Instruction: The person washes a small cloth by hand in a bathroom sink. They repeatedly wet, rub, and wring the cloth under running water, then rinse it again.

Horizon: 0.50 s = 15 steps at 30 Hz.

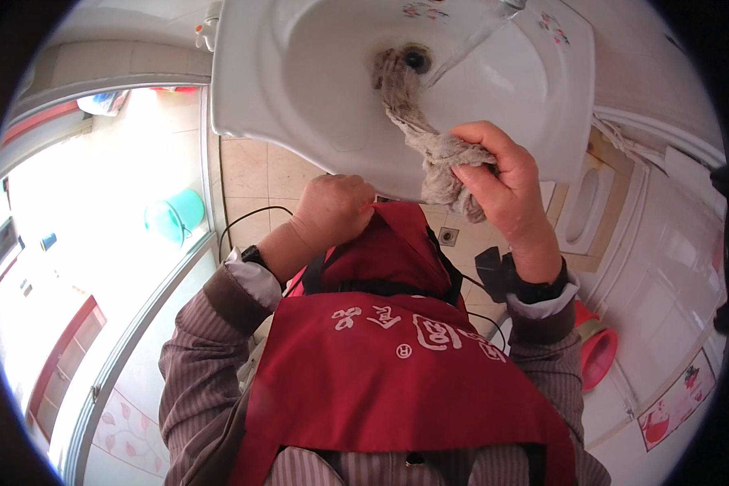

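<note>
My right hand (pixel 499 176) grips one end of a wet, grey-beige cloth (pixel 416 130) at the front right of a white ceramic washbasin (pixel 334 103). The cloth stretches up the bowl, and its far end lies just left of the dark drain hole (pixel 417 58). Water (pixel 471 45) runs down from the metal faucet (pixel 513 3) at the top, to the right of the drain. My left hand (pixel 339 203) is closed at the basin's front edge, beside the top of the red apron (pixel 401 376); whether it pinches the apron's fabric cannot be told.
A squat toilet (pixel 586 203) is set in the floor at the right. Lower down there stands a red plastic bucket (pixel 598 358). A floor drain (pixel 448 236) lies below the basin. Left, past a framed doorway (pixel 209 164), is a turquoise bucket (pixel 176 215). Dark cables hang near both forearms.
</note>
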### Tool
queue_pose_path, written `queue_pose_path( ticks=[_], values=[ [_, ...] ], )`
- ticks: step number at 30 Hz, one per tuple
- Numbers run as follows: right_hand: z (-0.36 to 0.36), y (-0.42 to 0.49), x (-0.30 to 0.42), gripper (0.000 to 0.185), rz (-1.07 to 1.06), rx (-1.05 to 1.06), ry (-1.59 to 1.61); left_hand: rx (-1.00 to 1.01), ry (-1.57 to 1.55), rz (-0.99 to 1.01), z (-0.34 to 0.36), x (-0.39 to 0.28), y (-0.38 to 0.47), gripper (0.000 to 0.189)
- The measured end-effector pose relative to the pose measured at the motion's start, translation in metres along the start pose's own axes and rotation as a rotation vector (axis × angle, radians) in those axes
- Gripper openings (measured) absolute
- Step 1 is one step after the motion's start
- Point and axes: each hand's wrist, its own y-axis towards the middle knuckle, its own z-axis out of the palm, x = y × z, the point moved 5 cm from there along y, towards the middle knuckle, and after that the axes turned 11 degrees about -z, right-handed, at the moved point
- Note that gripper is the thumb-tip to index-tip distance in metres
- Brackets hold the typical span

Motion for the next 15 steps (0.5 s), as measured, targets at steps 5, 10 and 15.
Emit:
queue_pose_path(
  ticks=[5, 10, 15],
  values=[
    [-0.002, 0.000, 0.000, 0.020, -0.002, 0.016, 0.015, -0.013, -0.164, 0.117, -0.005, -0.005, 0.001, 0.003],
    [-0.001, 0.002, 0.000, 0.020, -0.004, 0.018, 0.020, 0.133, -0.129, 0.322, -0.007, -0.008, -0.010, 0.004],
    [-0.001, 0.002, 0.000, 0.020, 0.035, 0.021, 0.026, 0.222, 0.276, 0.423, 0.010, -0.009, -0.029, 0.012]
  ],
)
